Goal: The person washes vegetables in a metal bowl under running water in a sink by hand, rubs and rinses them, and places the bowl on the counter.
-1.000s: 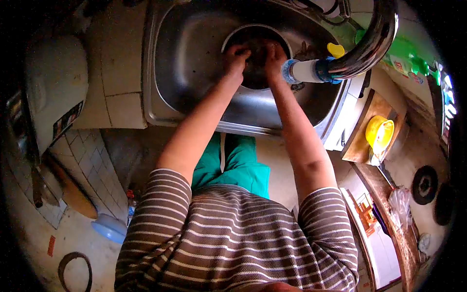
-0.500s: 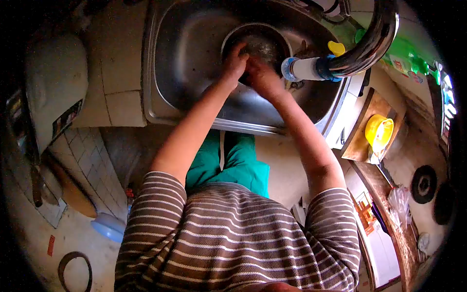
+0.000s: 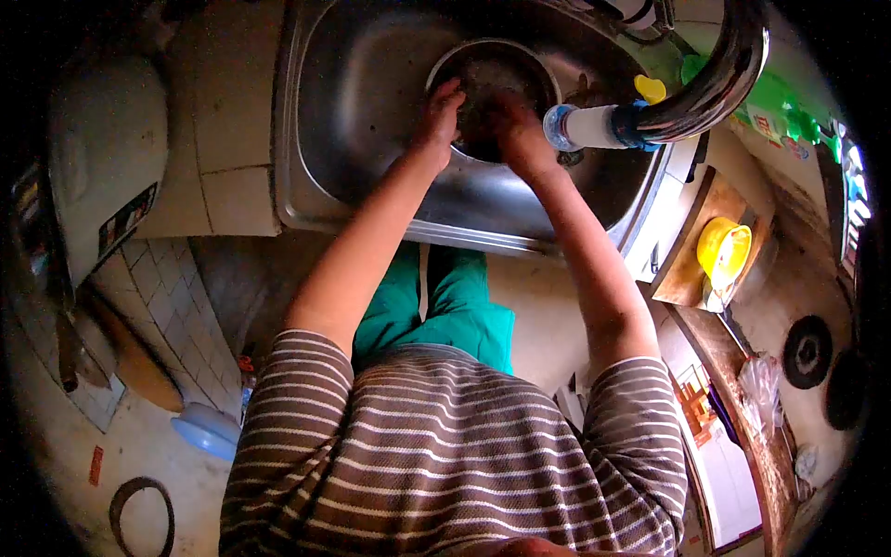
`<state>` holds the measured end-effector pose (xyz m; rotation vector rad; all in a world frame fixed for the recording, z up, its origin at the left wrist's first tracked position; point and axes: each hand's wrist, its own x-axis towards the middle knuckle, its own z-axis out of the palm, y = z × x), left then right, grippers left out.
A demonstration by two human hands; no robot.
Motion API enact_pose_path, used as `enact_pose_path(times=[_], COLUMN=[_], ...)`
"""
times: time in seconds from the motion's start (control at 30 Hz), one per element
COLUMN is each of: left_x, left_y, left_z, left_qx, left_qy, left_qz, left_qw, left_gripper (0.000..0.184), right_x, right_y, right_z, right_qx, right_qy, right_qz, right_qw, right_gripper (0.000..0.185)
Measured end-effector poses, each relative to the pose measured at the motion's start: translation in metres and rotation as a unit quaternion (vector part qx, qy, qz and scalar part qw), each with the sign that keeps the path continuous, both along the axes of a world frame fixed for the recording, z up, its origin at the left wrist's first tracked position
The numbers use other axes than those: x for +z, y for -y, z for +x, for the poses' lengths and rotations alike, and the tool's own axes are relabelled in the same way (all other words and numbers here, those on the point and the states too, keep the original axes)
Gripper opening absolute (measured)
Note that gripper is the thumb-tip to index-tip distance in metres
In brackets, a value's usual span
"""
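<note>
A round dark bowl [image 3: 534, 72] with a lighter rim stands in the metal sink [image 3: 357, 121]. My left hand [image 3: 440, 115] is at the bowl's left side, its fingers stretched out and nothing visible in them. My right hand [image 3: 522, 137] reaches over the near right rim, and its fingers dip into the dark inside of the bowl, where they blur. What lies in the bowl is too dark to make out. The faucet's pale nozzle [image 3: 589, 128] ends close to the right hand, right of the bowl.
The curved metal faucet [image 3: 715, 84] arches in from the upper right. A yellow object [image 3: 650, 89] and a green bottle [image 3: 775, 107] are behind it. To the right, a yellow container [image 3: 724, 246] rests on a wooden board [image 3: 682, 269]. White tiled counter [image 3: 232, 200] borders the sink's left side.
My hands were together over the near part of the bowl and have moved apart. The left went slightly left, the right shifted right. The bowl stays in the sink.
</note>
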<state>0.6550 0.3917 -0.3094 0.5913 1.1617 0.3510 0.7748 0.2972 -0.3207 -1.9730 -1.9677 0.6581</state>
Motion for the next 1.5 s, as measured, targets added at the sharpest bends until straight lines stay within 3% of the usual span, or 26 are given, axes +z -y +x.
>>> enact_pose_path(times=[0.07,0.1,0.13,0.23,0.37,0.4,0.47,0.5,0.57,0.67,0.73,0.77,0.87,0.93,0.97,1.0,1.07,1.13,1.2,1.23,1.3,1.33,1.43,1.5], left_x=[0.001,0.001,-0.001,-0.002,0.0,-0.002,0.001,0.004,0.009,0.015,0.013,0.01,0.015,0.015,0.013,0.011,0.006,0.006,0.005,0.004,0.003,0.004,-0.001,-0.004], left_y=[0.0,0.002,0.004,0.006,0.008,0.009,0.011,0.011,0.012,0.012,0.011,0.011,0.011,0.011,0.01,0.011,0.012,0.014,0.01,0.011,0.013,0.014,0.011,0.012], left_z=[0.0,-0.001,-0.002,-0.004,-0.005,-0.005,-0.005,-0.003,-0.002,-0.002,-0.001,-0.002,-0.001,-0.002,-0.001,-0.001,-0.001,0.001,0.001,0.0,0.0,0.0,-0.002,-0.003], left_qx=[0.002,0.0,-0.001,0.018,0.026,0.037,0.049,0.061,0.066,0.065,0.058,0.057,0.052,0.05,0.051,0.051,0.053,0.056,0.057,0.056,0.057,0.056,0.048,-0.031], left_qy=[0.006,0.01,0.01,0.038,0.033,0.044,0.046,0.05,0.044,0.035,0.034,0.038,0.039,0.036,0.036,0.034,0.033,0.034,0.026,0.025,0.022,0.022,0.01,-0.021], left_qz=[0.005,0.004,0.004,0.01,0.012,0.017,0.02,0.026,0.033,0.043,0.053,0.054,0.05,0.049,0.05,0.048,0.052,0.057,0.052,0.05,0.058,0.056,0.064,0.136], left_qw=[1.0,1.0,1.0,0.999,0.999,0.998,0.998,0.997,0.996,0.996,0.996,0.996,0.997,0.997,0.997,0.997,0.997,0.996,0.997,0.997,0.996,0.997,0.997,0.99], left_gripper=[0.045,0.044,0.044,0.046,0.046,0.046,0.045,0.044,0.044,0.045,0.046,0.046,0.046,0.046,0.046,0.045,0.045,0.045,0.045,0.045,0.045,0.045,0.044,0.041], right_x=[-0.031,0.031,0.022,-0.045,-0.075,-0.074,-0.01,-0.023,-0.058,-0.016,-0.006,-0.02,-0.005,0.023,-0.007,-0.007,-0.006,-0.021,-0.023,-0.017,-0.004,-0.013,-0.022,-0.015], right_y=[0.005,-0.008,-0.007,0.01,0.0,-0.005,-0.033,-0.034,-0.035,-0.027,-0.014,-0.003,0.006,0.002,0.01,0.012,0.019,0.014,0.013,0.012,0.008,0.012,0.003,-0.008], right_z=[0.006,-0.014,-0.009,0.017,0.011,0.01,0.006,-0.002,-0.013,0.011,0.001,-0.004,-0.004,0.0,0.003,0.0,-0.005,0.013,0.002,-0.002,-0.005,-0.001,0.005,0.004], right_qx=[-0.136,-0.184,-0.185,-0.176,-0.156,-0.15,-0.198,-0.198,-0.078,-0.125,-0.192,-0.137,-0.047,-0.116,-0.094,-0.094,-0.037,-0.098,-0.048,-0.049,-0.107,-0.108,-0.07,-0.046], right_qy=[0.037,-0.164,-0.164,0.036,0.051,0.056,0.025,0.025,-0.08,-0.121,-0.075,-0.022,-0.008,0.058,0.094,0.092,-0.049,0.062,0.19,0.188,-0.045,-0.045,0.107,0.14], right_qz=[0.012,-0.084,-0.085,-0.003,0.07,0.09,0.133,0.133,0.17,0.086,0.074,0.077,0.084,0.008,0.006,0.006,-0.031,-0.02,-0.011,-0.012,-0.006,-0.008,0.088,0.087], right_qw=[0.99,0.966,0.965,0.984,0.984,0.983,0.971,0.971,0.979,0.981,0.976,0.987,0.995,0.992,0.991,0.991,0.998,0.993,0.981,0.981,0.993,0.993,0.988,0.985], right_gripper=[0.038,0.037,0.037,0.038,0.03,0.028,0.028,0.028,0.031,0.029,0.026,0.027,0.028,0.027,0.028,0.028,0.031,0.033,0.035,0.035,0.037,0.037,0.035,0.034])
